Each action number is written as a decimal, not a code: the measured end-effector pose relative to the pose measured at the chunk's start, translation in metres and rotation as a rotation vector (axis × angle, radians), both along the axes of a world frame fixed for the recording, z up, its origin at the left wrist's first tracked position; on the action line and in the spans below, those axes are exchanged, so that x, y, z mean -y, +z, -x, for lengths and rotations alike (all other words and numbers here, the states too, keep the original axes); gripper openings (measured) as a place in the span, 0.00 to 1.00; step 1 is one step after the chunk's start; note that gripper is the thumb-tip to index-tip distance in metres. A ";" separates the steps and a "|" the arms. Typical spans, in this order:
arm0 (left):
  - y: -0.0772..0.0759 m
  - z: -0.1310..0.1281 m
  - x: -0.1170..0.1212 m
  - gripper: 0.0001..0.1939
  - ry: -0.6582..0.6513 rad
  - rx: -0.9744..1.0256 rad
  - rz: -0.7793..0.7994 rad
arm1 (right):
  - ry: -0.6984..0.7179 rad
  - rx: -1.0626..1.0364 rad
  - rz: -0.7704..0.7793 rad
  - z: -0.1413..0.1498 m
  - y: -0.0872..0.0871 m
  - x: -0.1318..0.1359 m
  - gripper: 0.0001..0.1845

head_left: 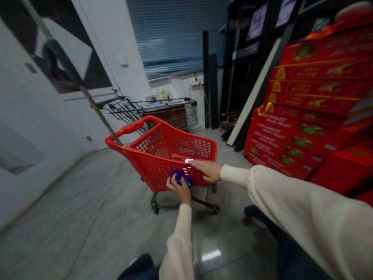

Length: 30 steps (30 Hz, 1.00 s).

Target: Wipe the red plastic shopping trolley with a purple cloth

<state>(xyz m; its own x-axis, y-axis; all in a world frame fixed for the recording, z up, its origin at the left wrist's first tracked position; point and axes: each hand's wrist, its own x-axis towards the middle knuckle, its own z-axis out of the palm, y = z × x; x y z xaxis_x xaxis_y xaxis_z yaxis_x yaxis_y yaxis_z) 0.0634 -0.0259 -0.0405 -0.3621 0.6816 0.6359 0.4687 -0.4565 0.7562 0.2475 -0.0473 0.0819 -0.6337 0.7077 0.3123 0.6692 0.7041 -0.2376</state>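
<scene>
The wall of the red cart (189, 147) stands at 12 o'clock, right against my left grip (180, 189) and right grip (208, 171). Open floor (87, 202) runs from 6 to 9 o'clock; red boxes (291, 136) block 2 to 3 o'clock, and a wire cart (148, 111) sits beyond the red cart.

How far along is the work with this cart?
Done: a small white item sits at the red plastic shopping cart's near rim. In hand: the left hand grips a purple item outside the near wall; the right hand touches the rim. Left: that purple item isn't inside yet.
</scene>
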 end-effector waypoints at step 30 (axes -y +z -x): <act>0.156 0.079 -0.026 0.18 -0.049 -0.865 0.097 | -0.708 0.032 -0.049 0.041 0.004 0.020 0.22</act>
<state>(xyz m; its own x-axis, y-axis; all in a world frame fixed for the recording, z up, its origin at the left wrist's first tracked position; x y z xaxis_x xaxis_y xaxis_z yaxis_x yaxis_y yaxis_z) -0.0153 -0.0002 0.1152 0.2521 0.7490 0.6128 0.8781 -0.4431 0.1804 0.2066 -0.0676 0.0857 -0.0356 0.9387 0.3430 0.9761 0.1062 -0.1895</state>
